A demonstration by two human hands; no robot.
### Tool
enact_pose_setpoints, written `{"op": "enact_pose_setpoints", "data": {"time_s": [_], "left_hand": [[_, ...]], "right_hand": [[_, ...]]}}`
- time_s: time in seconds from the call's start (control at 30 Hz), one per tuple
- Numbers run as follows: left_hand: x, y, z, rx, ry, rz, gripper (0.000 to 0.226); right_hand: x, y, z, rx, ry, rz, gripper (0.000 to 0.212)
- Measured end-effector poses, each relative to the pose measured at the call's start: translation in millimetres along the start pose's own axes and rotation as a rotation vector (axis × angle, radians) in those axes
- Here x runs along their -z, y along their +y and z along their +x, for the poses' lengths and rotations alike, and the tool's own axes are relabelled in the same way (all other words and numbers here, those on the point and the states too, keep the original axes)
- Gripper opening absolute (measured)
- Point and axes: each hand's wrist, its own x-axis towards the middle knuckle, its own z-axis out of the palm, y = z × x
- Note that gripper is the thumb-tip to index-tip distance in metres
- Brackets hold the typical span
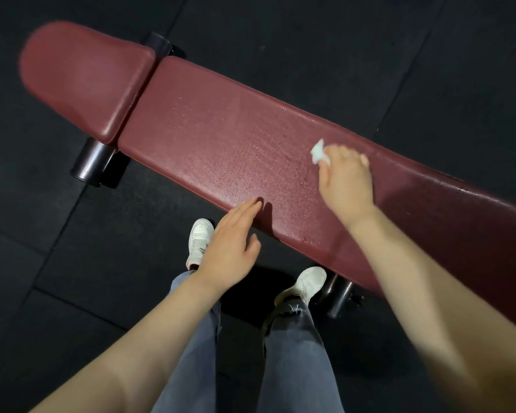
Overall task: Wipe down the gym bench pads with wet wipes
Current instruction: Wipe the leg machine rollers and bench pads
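Under me lies a dark rubber floor of large tiles with thin seams, dimly lit, where black metal feet rest on it.

The desk is running slantwise from far left to near right, its short pad lying at the far-left end, just beside the long pad. The right grip is resting on the long pad, right of its middle, pinching a wipe. The left grip is lying at the pad's near edge, fingertips touching. Two shoes are standing on the floor, before the desk.
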Motion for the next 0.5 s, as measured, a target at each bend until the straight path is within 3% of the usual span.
{"op": "enact_pose_setpoints", "data": {"time_s": [0.2,0.37,0.5], "left_hand": [[26.3,-11.4,8.0,0.015,-0.044,-0.001,0.064],[58.8,-19.8,19.5,0.022,-0.112,0.033,0.063],[88.2,-23.7,33.1,-0.051,-0.209,0.13,0.063]], "right_hand": [[-6.1,-50.1,-91.6,0.148,-0.156,0.029,0.005],[7.4,-66.7,-97.6,0.269,-0.425,0.18,0.019],[21.3,-82.6,-94.2,-0.055,-0.293,0.477,0.021]]}}
